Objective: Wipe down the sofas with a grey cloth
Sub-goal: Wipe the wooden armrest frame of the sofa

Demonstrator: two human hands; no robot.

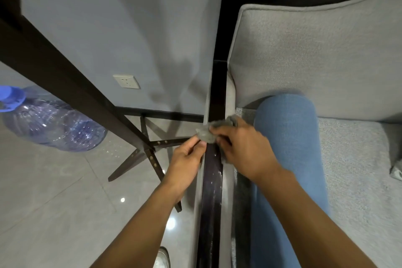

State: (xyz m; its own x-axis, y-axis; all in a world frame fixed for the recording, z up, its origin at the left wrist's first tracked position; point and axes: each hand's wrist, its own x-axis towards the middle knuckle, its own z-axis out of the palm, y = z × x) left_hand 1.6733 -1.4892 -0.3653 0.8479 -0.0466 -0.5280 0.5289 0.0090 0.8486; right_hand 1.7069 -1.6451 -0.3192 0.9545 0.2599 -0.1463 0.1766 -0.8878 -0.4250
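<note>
The sofa takes the person's weight through a knee planted on the seat at right, so a hard lean to the left over the edge could tip their balance toward the floor. The sofa's dark rail runs near to far up the middle. Pale specks lie on its near stretch, and a wipe that only goes far from here would likely leave them. A dark stand spreads its legs just left of the rail, where a swinging left elbow might knock it. The cloth is bunched small, so it may cover only a strip of the rail and could slip off the left edge if the grip loosens. The sofa is light grey, coarse-woven fabric with a piped back cushion, framed in near-black wood. The rail is glossy and narrow. The cloth is a grey, fuzzy wad sitting on top of the rail at about mid-length, between the two hands. The right hand has its fingers curled over the cloth's right part. The left hand has its thumb and curled fingertips together on the cloth's near-left corner, seemingly pinching it.
</note>
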